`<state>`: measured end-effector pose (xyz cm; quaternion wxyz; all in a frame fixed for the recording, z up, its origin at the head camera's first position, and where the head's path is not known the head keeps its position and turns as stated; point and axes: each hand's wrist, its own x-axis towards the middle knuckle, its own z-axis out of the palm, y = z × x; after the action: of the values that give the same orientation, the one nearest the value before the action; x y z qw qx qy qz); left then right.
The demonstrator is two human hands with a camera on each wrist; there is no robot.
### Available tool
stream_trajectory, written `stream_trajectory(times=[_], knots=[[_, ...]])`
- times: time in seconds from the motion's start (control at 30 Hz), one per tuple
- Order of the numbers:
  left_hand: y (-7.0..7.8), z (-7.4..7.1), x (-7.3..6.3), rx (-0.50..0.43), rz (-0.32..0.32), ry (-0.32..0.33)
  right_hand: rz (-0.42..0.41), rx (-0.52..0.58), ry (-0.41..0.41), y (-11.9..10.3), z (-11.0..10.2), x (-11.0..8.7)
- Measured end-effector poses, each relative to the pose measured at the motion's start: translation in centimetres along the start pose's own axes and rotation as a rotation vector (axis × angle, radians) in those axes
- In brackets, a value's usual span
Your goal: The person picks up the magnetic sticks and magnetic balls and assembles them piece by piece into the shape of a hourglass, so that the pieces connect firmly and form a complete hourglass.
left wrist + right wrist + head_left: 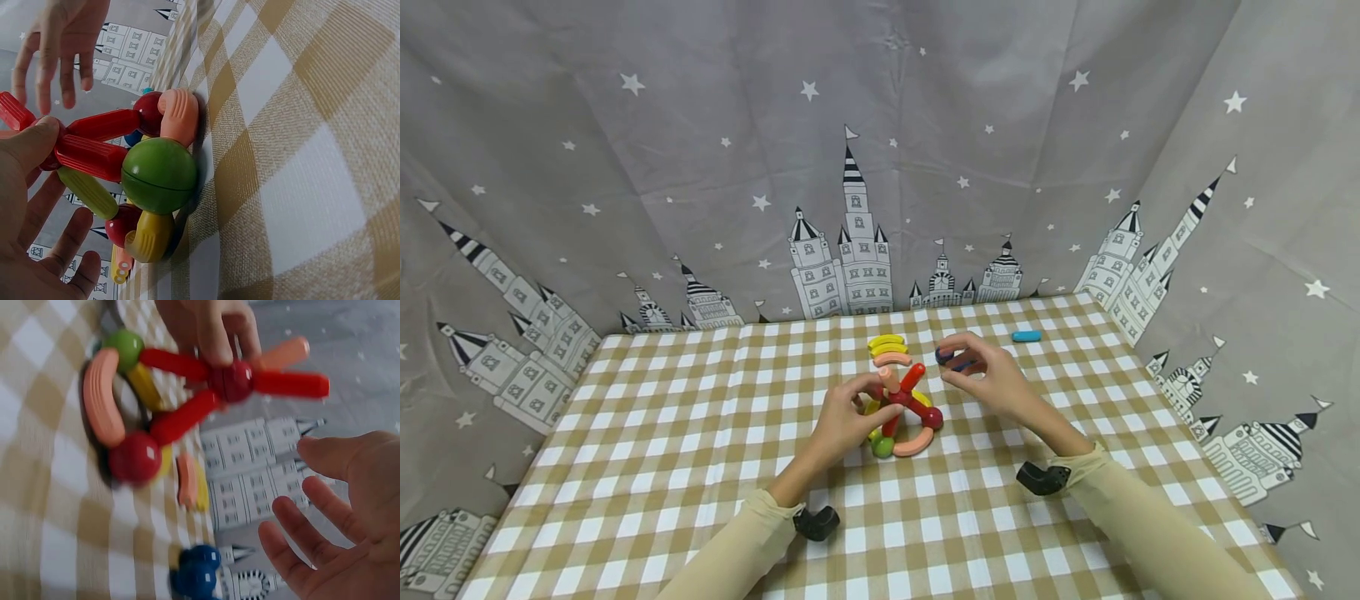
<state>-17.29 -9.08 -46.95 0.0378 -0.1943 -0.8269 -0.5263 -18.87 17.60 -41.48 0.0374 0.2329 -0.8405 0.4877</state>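
A toy frame of balls and rods stands on the table. Its base joins a green ball, red balls, a curved pink stick and curved yellow sticks. Slanting red rods and a light green rod meet at a red top ball, which my left hand pinches with the thumb in front. From that ball a straight red rod and a pink rod stick out upward. My right hand hovers to the right, fingers spread and holding nothing.
Dark blue balls lie on the table beyond my right hand. Behind the frame are loose curved yellow sticks and a curved pink one. A light blue stick lies at the back right. A grey curtain borders the checked tablecloth.
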Motion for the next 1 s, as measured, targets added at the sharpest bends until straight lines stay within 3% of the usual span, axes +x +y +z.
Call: stream_trajectory(times=[0.2, 0.53, 1.0], knots=[[-0.1, -0.1, -0.1, 0.006, -0.013, 0.003, 0.029, -0.062, 0.017, 1.7, -1.4, 0.1], [-0.2, -0.1, -0.1, 0.011, 0.015, 0.008, 0.068, -0.125, 0.047, 5.1, -2.1, 0.1], [-0.1, -0.1, -0.1, 0.007, 0.01, 0.002, 0.206, -0.154, 0.083, 8.9, -2.4, 1.1]])
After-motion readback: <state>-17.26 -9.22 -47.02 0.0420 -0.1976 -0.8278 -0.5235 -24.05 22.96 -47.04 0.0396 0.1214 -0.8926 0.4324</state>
